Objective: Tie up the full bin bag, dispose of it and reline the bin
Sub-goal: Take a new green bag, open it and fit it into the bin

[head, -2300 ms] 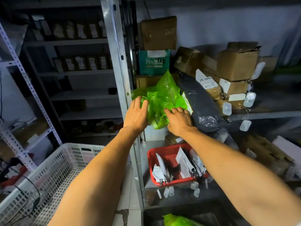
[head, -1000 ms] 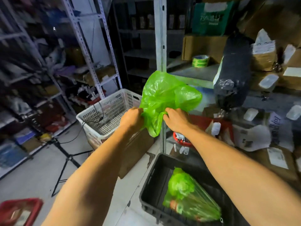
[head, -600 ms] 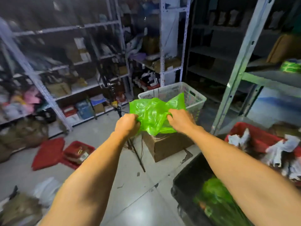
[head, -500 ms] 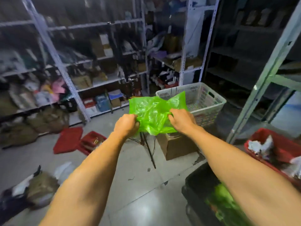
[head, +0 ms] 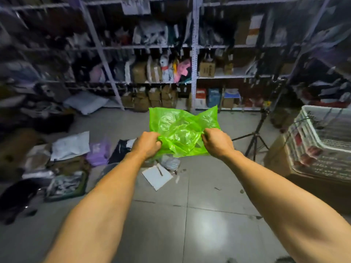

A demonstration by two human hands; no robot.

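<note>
We hold the green bag in the air over the floor, our left hand and right hand each in a closed grip on a bunched edge. The film looks thin and clingy, so pulling too hard could tear it, and we may fail to find the mouth; no bin is in view.

- We see a dim room; the brightest thing is the green bag, which glows translucent between the fingers of both hands.
- Below the fingers, a soft pale glare patch lies on the glossy floor tiles.
- Above and beyond the fingertips, the shelves are smeared with blur, labels unreadable.
- Out to either side of the fingers, the edges bend with wide-angle distortion and sink into dark; the white basket is streaked.
</note>
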